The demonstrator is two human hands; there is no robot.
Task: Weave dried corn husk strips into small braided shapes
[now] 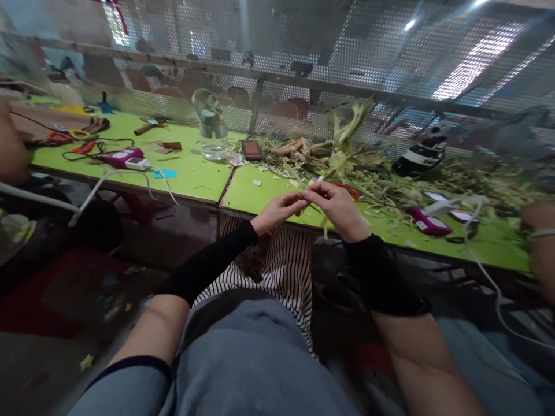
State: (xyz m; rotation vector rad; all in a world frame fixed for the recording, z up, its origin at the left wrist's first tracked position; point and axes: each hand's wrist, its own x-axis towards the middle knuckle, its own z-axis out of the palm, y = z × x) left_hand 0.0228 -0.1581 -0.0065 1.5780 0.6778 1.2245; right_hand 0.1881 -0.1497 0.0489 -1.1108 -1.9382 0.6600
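My left hand and my right hand meet fingertip to fingertip just above the near edge of the green table. Both pinch a thin pale strip of corn husk that hangs down between them. The fingers of each hand are curled closed around it. Black sleeves cover both forearms. A heap of green and dry corn husks lies on the table right behind my hands, with red-handled scissors partly hidden by my right hand.
A small fan stands at the back. Pink devices with white cables, tools and scissors lie on the table. Other people's arms show at the left edge and right edge. Perforated metal screen behind.
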